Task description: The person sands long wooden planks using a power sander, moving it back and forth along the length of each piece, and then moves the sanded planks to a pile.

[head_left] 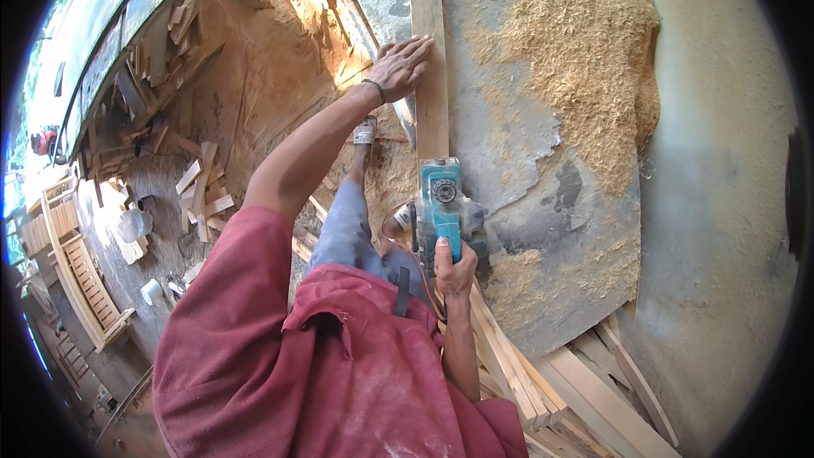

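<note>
A long wooden board (431,110) runs away from me along the left edge of a grey, dusty worktop (555,288). My left hand (402,68) lies flat across the board, fingers stretched out and apart. At the board's near end rests a teal electric hand planer (443,191) with a round dial on top. My right hand (456,267) is wrapped round its rear handle. The planer hides the near end of the board and its own underside.
Wood shavings (585,59) heap on the worktop's right side, against a pale wall (712,203). Planks (517,365) lie at the near right, below the worktop. Offcuts (203,187) litter the floor at left. A slatted wooden bench (89,280) stands farther left.
</note>
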The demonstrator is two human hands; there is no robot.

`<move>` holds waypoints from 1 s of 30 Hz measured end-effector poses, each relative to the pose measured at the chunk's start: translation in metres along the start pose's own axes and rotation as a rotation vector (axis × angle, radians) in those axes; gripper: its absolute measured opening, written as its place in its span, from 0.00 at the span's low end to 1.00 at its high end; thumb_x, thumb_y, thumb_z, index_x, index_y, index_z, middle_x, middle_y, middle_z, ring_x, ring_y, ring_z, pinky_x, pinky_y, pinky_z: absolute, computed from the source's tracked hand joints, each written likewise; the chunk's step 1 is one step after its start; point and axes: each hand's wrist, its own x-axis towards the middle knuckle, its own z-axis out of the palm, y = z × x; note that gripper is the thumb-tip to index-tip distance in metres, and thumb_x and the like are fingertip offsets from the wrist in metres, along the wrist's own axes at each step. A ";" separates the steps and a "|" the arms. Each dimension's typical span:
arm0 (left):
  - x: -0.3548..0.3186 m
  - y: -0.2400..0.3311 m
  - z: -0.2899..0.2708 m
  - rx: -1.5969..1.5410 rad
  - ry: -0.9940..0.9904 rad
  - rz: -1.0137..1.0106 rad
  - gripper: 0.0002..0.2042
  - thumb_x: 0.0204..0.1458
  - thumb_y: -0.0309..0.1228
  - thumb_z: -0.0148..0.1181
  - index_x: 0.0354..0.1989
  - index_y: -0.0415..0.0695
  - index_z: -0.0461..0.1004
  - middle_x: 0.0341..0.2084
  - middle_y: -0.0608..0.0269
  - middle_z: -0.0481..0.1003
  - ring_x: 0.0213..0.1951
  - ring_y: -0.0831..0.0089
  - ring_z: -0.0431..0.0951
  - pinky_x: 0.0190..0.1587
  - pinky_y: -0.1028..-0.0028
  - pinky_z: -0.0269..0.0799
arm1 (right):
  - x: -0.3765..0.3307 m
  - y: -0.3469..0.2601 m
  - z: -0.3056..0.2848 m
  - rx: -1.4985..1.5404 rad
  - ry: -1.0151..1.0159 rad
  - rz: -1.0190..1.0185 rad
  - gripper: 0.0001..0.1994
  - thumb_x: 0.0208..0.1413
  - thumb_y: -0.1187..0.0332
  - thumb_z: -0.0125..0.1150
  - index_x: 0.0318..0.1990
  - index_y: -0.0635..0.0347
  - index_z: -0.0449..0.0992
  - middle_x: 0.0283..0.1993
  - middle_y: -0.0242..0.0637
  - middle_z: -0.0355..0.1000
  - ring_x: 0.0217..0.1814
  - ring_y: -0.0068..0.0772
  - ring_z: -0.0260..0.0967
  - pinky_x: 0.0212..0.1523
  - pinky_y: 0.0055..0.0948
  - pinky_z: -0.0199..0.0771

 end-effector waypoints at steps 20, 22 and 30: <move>-0.291 0.096 0.162 -0.773 -0.116 -0.655 0.15 0.50 0.24 0.54 0.47 0.42 0.76 0.33 0.50 0.79 0.42 0.54 0.81 0.47 0.63 0.75 | 0.102 -0.081 0.038 0.050 0.029 0.000 0.22 0.62 0.53 0.55 0.22 0.62 0.69 0.14 0.28 0.62 0.14 0.19 0.59 0.15 0.26 0.56; -0.319 0.113 0.182 -0.709 -0.576 -0.473 0.26 0.46 0.29 0.58 0.58 0.55 0.72 0.53 0.44 0.71 0.56 0.42 0.69 0.57 0.52 0.68 | 0.114 -0.085 0.040 0.066 0.028 0.018 0.22 0.62 0.53 0.55 0.22 0.62 0.69 0.14 0.28 0.62 0.14 0.19 0.59 0.15 0.26 0.56; -0.319 0.121 0.172 -0.535 -1.153 -0.111 0.25 0.43 0.37 0.61 0.56 0.60 0.75 0.58 0.47 0.67 0.62 0.44 0.61 0.64 0.50 0.59 | 0.161 -0.119 0.050 0.060 -0.002 0.100 0.24 0.59 0.52 0.56 0.31 0.72 0.78 0.17 0.39 0.70 0.20 0.30 0.68 0.25 0.35 0.67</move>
